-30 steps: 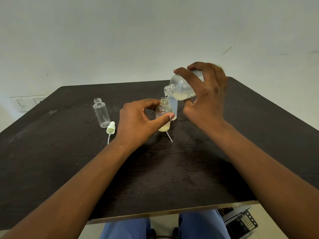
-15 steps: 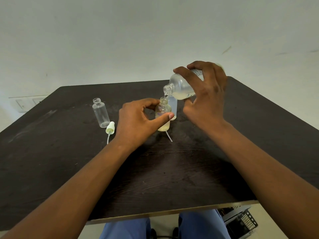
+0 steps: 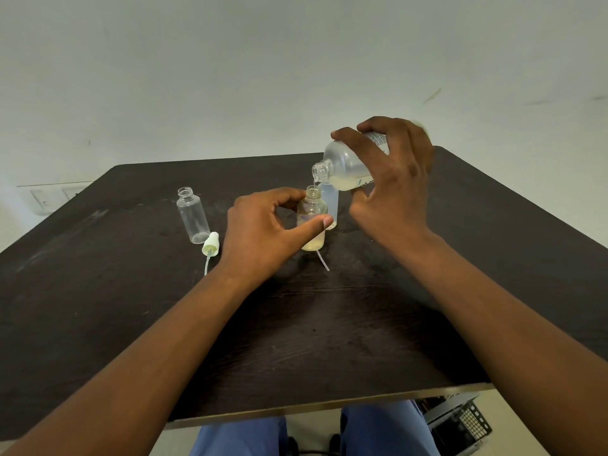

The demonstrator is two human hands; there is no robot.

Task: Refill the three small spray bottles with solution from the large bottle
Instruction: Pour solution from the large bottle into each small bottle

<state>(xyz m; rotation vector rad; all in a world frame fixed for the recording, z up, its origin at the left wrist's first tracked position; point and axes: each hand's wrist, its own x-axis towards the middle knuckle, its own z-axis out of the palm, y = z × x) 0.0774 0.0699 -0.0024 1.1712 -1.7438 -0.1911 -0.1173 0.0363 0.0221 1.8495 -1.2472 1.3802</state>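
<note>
Fingers of the left hand (image 3: 260, 232) curled round the small spray bottle (image 3: 312, 222) standing on the dark table (image 3: 98, 307), thumb across its front, while the right hand (image 3: 394, 189) gripped the large bottle (image 3: 345, 169) from above. That bottle was tipped neck-down over the small one's mouth, a thin stream seemingly running in. Against the frames 1 s and 0.5 s earlier, both hands had barely moved.

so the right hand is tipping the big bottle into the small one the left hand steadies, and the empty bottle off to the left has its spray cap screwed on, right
Not quite. The head view shows the empty bottle standing open with no cap; a spray cap lies on the table beside it. The rest holds: the right hand tips the large bottle into the small bottle the left hand steadies.
</note>
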